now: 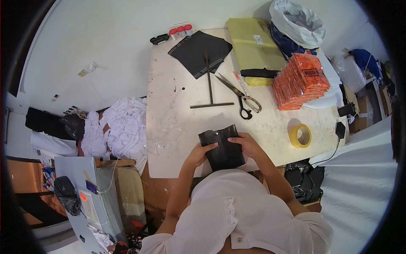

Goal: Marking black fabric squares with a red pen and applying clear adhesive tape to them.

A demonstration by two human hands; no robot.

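- Held over the surface's (pixel 169 163) near edge, black plastic packet (pixel 224 155): left hand (pixel 197 155) and right hand (pixel 248 144) each in closed grip, thumbs on top.
- Could slip off that edge through a slack thumb.
- Mostly open room leftward; tape roll (pixel 293 136) rightward.
- Beyond, T-shaped rod (pixel 209 84) and scissors (pixel 239 93): could snag plastic pushed too far.
- Far right, stacked orange packets (pixel 300 82): could topple from a knock.
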